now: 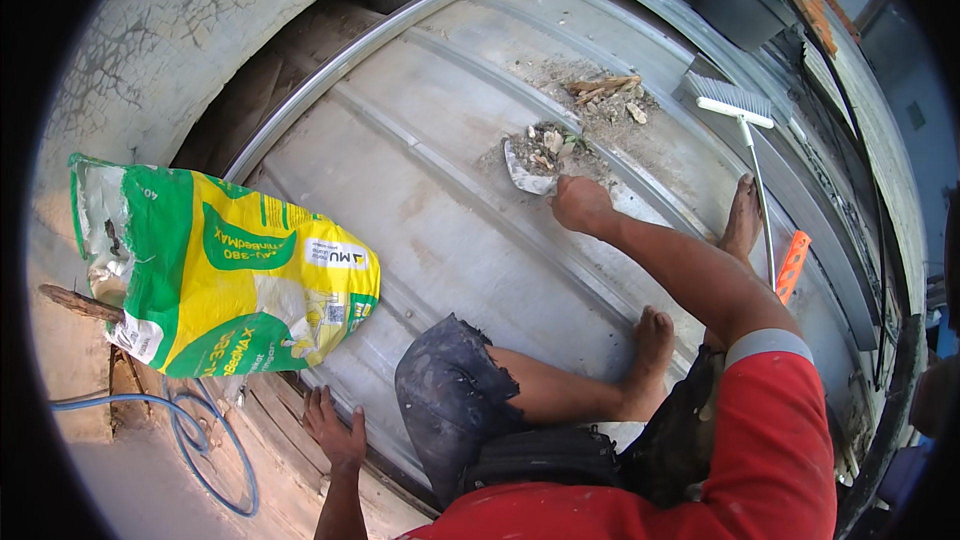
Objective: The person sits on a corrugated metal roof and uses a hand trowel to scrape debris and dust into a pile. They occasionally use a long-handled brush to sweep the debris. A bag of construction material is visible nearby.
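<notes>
My right hand (582, 205) is closed round the handle of a metal trowel (527, 178), its blade flat against the grey ribbed metal sheeting (340, 180). Right at the blade lies a small heap of dirt and rubble (550, 143) with a bit of green in it. Farther off, a second patch of debris (610, 100) holds broken wood pieces. At the lower left, my left hand (335, 428) rests with fingers spread on the sheeting's near edge, holding nothing. Just beyond it lies a green and yellow sack (250, 270), its mouth facing left and a wood piece (80, 302) sticking out.
To the right a broom (735, 108) with a white head lies by my foot, next to an orange perforated strip (793, 265). A blue hose (240, 495) curls at lower left. Dark tubs (740, 5) stand at the far right; a cracked wall (180, 30) rises on the left.
</notes>
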Demonstrator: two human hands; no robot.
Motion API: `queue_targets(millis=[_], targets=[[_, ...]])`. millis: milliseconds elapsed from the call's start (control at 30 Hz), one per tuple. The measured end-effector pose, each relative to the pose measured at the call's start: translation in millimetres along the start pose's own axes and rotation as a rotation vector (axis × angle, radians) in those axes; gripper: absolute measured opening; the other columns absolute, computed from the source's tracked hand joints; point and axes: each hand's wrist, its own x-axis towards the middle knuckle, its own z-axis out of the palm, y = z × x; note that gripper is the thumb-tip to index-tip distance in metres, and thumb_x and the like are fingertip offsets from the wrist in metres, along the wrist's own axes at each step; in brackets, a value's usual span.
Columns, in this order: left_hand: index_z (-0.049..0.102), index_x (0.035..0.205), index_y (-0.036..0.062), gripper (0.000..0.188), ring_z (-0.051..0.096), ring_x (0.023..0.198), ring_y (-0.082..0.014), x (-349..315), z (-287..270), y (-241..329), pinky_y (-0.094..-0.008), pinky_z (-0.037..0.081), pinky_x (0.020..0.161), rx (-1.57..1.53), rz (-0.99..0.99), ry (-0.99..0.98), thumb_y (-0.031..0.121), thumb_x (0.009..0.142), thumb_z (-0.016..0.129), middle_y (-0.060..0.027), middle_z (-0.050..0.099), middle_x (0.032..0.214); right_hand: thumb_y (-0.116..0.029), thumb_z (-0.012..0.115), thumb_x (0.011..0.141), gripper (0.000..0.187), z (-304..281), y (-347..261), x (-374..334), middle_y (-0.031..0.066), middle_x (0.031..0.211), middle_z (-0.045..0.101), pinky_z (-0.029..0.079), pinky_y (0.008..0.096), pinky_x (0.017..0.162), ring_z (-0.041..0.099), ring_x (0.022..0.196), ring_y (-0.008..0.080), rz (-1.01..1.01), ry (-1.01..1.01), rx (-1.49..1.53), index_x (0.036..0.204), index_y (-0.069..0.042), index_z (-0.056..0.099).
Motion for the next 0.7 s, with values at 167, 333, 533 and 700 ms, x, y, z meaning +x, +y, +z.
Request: queue_targets(millis=[167,333,533,700], targets=[[0.05,0.156,0.0014,0.079,0.038,0.153,-0.0503,0,-1,1,-0.0682,0.022,0.126,-0.003,-0.005,-0.003,0.039,0.091,0.076,-0.0281,0.049,0.159,-0.029,0.06,0.103,0.038,-1,13,9,0.0237,0.123,0.078,0.06,0.0514,0.1,0.075,0.117,0.0416,0.041,0.003,-0.034,0.125,-0.001,0.074],[0.051,0.155,0.0015,0.079,0.038,0.153,-0.0502,1,-1,1,-0.0676,0.022,0.126,0.001,-0.005,-0.005,0.04,0.091,0.076,-0.0283,0.049,0.158,-0.018,0.056,0.1,0.034,-3,26,20,0.0234,0.123,0.078,0.061,0.0516,0.098,0.077,0.115,0.0404,0.08,0.043,-0.074,0.122,-0.002,0.077],[0.052,0.153,0.0015,0.08,0.039,0.152,-0.0507,2,-1,2,-0.067,0.024,0.125,0.0,-0.009,-0.004,0.041,0.089,0.076,-0.0286,0.05,0.156,-0.031,0.069,0.097,0.036,-5,40,33,0.0239,0.114,0.079,0.061,0.0528,0.095,0.077,0.11,0.042,0.125,0.101,-0.074,0.115,0.0,0.076],[0.052,0.153,0.0011,0.079,0.039,0.152,-0.0506,2,-3,3,-0.0665,0.024,0.125,0.003,-0.014,0.0,0.041,0.089,0.076,-0.0286,0.05,0.156,-0.022,0.067,0.096,0.027,-9,51,33,0.0221,0.114,0.079,0.061,0.0509,0.094,0.077,0.109,0.0404,0.125,0.173,-0.063,0.112,-0.004,0.078]])
